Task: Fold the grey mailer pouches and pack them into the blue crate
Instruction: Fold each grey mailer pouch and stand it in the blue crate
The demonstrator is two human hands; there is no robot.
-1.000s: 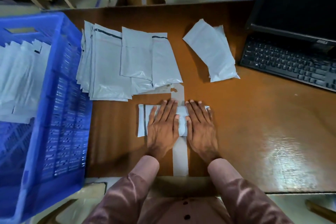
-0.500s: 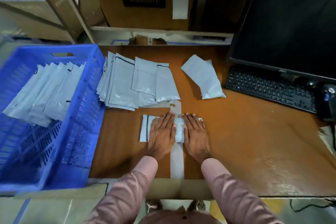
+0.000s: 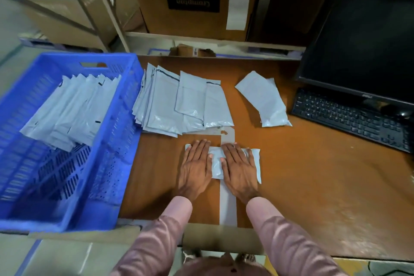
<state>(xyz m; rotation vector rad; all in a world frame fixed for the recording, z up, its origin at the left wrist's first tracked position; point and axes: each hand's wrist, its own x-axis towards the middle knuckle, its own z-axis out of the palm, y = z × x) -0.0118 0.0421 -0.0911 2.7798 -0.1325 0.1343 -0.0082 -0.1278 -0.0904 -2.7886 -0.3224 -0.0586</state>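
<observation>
Nearest the person, at the front edge of the brown wooden worktop [image 3: 302, 163], both hands lie flat, palms down, on one folded grey plastic mailer pouch [image 3: 216, 163]. The left hand [image 3: 196, 167] covers its left part and the right hand [image 3: 239, 168] its right part; neither grip closes on anything, the fingers being straight and pressing the pouch down. The pouch's long axis runs left to right, across a pale strip of tape [image 3: 227, 206] stuck on the worktop, and its ends show beyond each hand.

To the left, touching or just beside the worktop's edge, stands the blue slatted plastic crate [image 3: 67, 219], with a row of folded grey pouches [image 3: 67, 110] leaning in its far half. The crate lies to the left of the pressed pouch, so the left hand is the nearer one for carrying it over; that is my judgement. Nothing stands between pouch and crate except the crate's own near-side wall, which the pouch would have to clear.

Farther back, a fanned stack of flat unfolded grey mailer pouches [image 3: 165, 105] sits just beyond the hands, and a single loose grey pouch [image 3: 264, 98] lies apart to the right. A black keyboard [image 3: 354, 116] and dark monitor [image 3: 367, 51] occupy the far right, with brown cardboard boxes [image 3: 190, 2] on shelving behind.
</observation>
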